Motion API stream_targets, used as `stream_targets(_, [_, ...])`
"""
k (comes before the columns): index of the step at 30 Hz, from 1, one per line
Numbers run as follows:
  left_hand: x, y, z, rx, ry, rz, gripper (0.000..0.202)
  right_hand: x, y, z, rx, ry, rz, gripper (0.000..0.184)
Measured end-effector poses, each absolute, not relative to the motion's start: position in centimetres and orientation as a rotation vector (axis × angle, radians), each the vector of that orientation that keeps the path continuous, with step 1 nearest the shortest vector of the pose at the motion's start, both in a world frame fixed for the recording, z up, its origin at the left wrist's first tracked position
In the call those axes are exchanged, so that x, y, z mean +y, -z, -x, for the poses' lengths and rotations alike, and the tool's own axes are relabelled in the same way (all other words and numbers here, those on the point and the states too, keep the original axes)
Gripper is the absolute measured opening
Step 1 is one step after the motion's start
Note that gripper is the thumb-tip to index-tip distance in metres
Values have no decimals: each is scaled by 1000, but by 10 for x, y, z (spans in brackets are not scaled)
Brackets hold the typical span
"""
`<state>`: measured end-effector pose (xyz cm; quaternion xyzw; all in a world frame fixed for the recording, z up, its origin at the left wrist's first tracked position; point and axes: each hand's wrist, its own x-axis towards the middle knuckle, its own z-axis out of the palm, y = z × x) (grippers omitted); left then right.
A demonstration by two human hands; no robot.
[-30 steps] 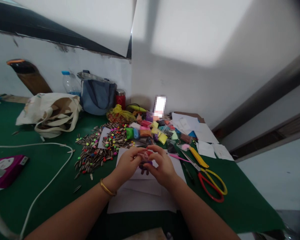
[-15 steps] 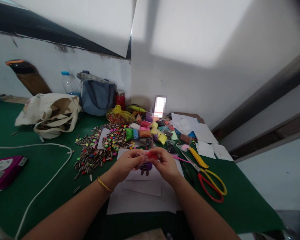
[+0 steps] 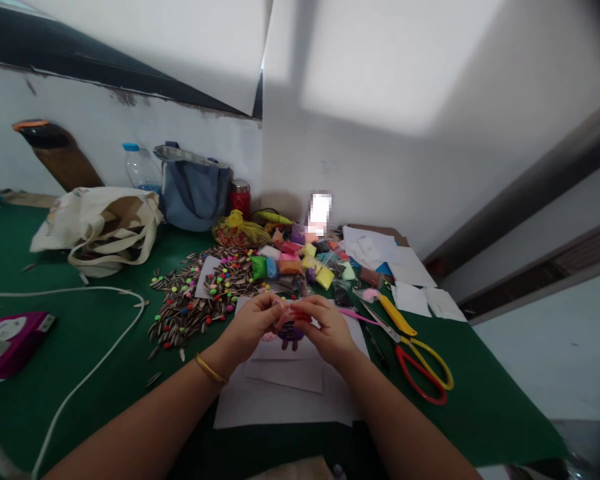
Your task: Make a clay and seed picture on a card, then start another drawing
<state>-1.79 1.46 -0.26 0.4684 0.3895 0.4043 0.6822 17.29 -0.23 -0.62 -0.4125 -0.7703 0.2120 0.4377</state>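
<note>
My left hand (image 3: 254, 325) pinches the clear, crinkled end of a small plastic packet (image 3: 286, 312) with red, clay-like stuff in it. Facing it, my right hand (image 3: 329, 331) has its thumb and fingers closed on the red part of the same packet. Both hands hover over white paper (image 3: 280, 408). Just beneath them lies a purple shape (image 3: 292, 332) with dark stripes and small brown legs, partly covered by the fingers. A pink round piece (image 3: 269, 337) shows beside it, near my left fingers.
Sunflower seeds (image 3: 187, 303) mixed with coloured beads spread to the left. Coloured clay packets (image 3: 290, 267) are heaped behind the hands. Scissors (image 3: 423, 367), a yellow-handled cutter (image 3: 397, 315) and a black pen (image 3: 378, 345) lie right. Bags (image 3: 195, 193) stand at the back.
My right fingers have shifted over the packet and now cover more of its red part. Slightly more of the pink piece shows beneath my left hand.
</note>
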Motion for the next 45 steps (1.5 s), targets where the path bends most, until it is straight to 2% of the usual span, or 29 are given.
stream_targets(5, [11,-3,14,840,-871,-1154,36,-5,4,-170,-1875,-543,1049,11])
stream_targets(11, [9,-4,12,807,-866,-1166,36,-5,3,-168,-1835,-550,1070,9])
stream_targets(12, [9,-4,12,807,-875,-1149,37,-4,4,-169,-1820,-567,1060,10])
stream_targets(16, [12,-3,16,778,-909,-1077,37,-1,9,-174,-1728,-695,994,32])
stream_targets(24, [12,-4,20,844,-876,-977,40,1,18,-176,-1588,-1096,930,39])
stream_targets(30, [12,1,17,693,-880,-1056,32,-4,7,-171,-1706,-754,1021,16])
stream_targets(38, [11,-4,18,793,-908,-1117,38,-4,4,-172,-1757,-683,1030,12])
stream_targets(45, [12,-7,14,892,-961,-1113,31,5,9,-175,-1609,-691,1023,11])
